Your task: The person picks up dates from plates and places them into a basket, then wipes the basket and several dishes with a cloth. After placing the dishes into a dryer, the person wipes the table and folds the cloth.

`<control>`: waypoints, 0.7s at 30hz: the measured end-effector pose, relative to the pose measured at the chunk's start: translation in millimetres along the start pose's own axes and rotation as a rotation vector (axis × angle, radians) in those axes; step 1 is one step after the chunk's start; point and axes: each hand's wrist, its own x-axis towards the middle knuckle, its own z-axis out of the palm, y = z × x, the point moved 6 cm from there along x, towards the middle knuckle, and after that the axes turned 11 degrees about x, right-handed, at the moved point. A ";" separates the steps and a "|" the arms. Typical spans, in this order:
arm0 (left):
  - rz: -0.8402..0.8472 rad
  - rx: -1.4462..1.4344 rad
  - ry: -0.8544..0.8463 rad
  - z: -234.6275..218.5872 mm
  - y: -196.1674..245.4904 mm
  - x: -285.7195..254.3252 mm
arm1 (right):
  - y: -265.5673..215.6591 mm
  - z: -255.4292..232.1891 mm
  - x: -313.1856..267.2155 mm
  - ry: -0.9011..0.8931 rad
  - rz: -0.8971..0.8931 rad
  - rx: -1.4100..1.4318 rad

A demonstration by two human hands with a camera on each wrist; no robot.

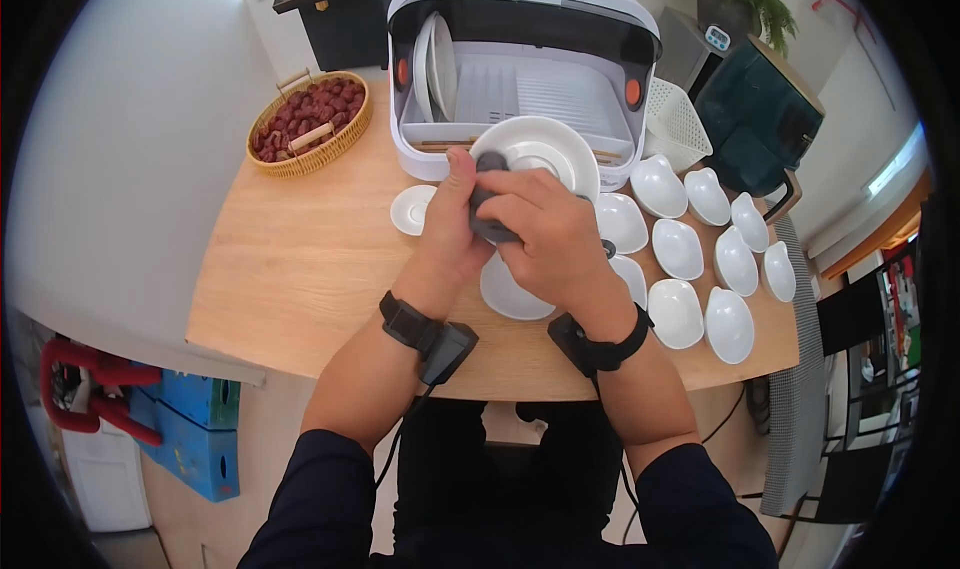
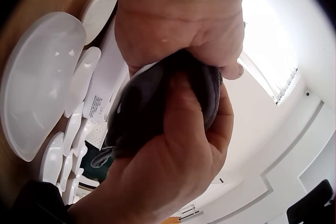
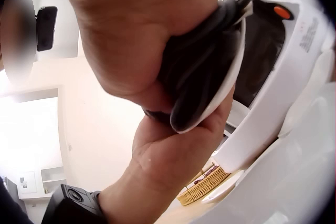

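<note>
Over the table's middle, my left hand (image 1: 452,227) grips a round white dish (image 1: 570,147) at its left side, thumb upward. A dark grey cloth (image 1: 490,231) is bunched against that dish, and my right hand (image 1: 548,231) pinches it there with curled fingers. In the left wrist view the cloth (image 2: 142,113) hides most of the dish, and the right hand's fingers press into its folds. The right wrist view shows the dish's pale rim (image 3: 233,71) along the cloth's edge. Below the hands a white bowl (image 1: 512,291) rests on the table, partly covered by the right hand.
A white dish cabinet (image 1: 620,149) stands open at the back, with upright plates (image 1: 440,69) at its left. Several white bowls (image 1: 676,314) fill the table's right side. A small saucer (image 1: 408,212) and a wicker basket (image 1: 290,166) of dark red fruit are left. A perforated basket (image 1: 678,119) stands right.
</note>
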 end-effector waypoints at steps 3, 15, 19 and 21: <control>0.069 0.046 0.041 -0.3 14.5 8.5 | 3.9 -3.8 -7.1 -0.183 0.200 0.038; 0.098 -0.056 -0.036 15.2 20.5 5.7 | 48.4 -48.0 -14.9 0.568 0.646 0.810; 0.146 0.146 0.148 15.6 30.6 -0.8 | 59.2 -52.5 -17.7 0.656 0.649 0.865; 0.267 0.458 0.223 12.4 41.2 -5.9 | 63.2 -50.2 -19.3 0.673 0.656 0.885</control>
